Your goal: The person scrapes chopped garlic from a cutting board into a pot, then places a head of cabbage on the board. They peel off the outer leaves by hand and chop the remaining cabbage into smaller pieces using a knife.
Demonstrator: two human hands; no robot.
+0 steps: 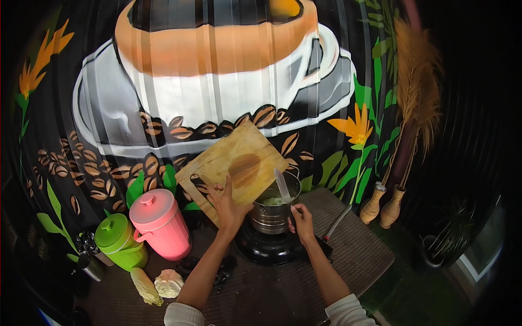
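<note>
My left hand grips a wooden cutting board near its handle hole and holds it tilted up beside the pot. A damp brown patch shows on the board's face. In my right hand is a knife, its blade pointing up over the pot's opening. The metal pot stands on a black stove. Inside it lie pale green chopped vegetable pieces, partly hidden by the knife and the pot's wall.
Left on the brown table are a pink lidded jug, a green lidded jug, a cabbage piece and a leafy vegetable. A hose runs behind the stove. Vases stand at right.
</note>
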